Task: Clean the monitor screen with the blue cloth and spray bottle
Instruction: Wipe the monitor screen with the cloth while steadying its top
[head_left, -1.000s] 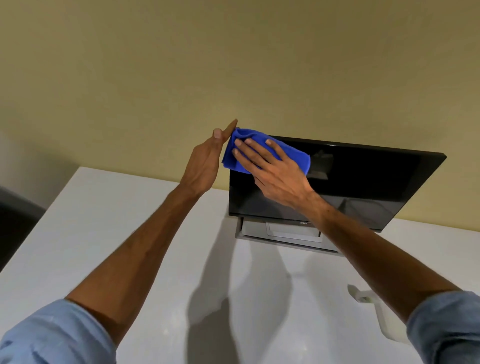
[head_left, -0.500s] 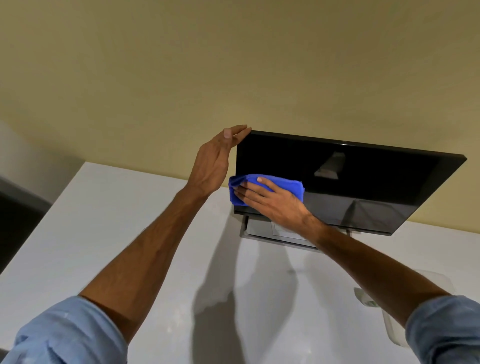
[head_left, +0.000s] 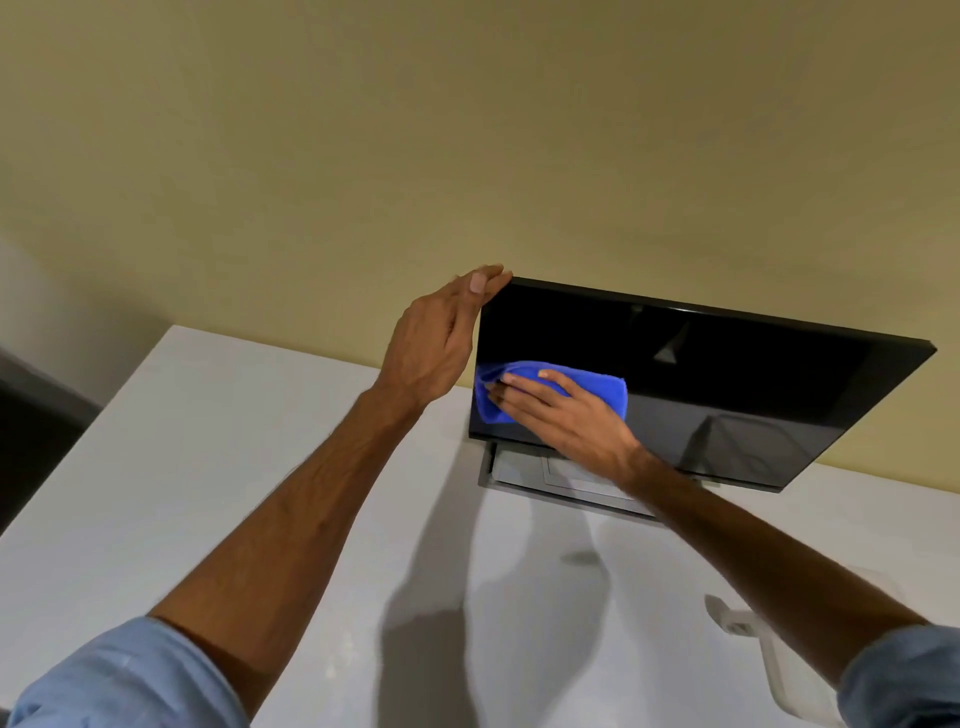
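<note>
A black monitor (head_left: 727, 379) stands on a grey base (head_left: 524, 475) at the back of a white table (head_left: 182, 467), its dark screen tilted toward me. My right hand (head_left: 566, 415) lies flat on a folded blue cloth (head_left: 602, 387) and presses it against the lower left part of the screen. My left hand (head_left: 436, 343) grips the monitor's upper left corner, fingers curled over the edge. A white spray bottle (head_left: 769, 654) lies at the table's right, partly hidden behind my right forearm.
A yellow-beige wall (head_left: 467, 156) rises directly behind the monitor. The table's left edge (head_left: 78, 436) drops off to a dark area. Shadows of my arms fall across the tabletop in front of the base.
My right hand has slid the blue cloth down from the top left corner to the lower left of the screen. My left hand has closed onto the monitor's corner.
</note>
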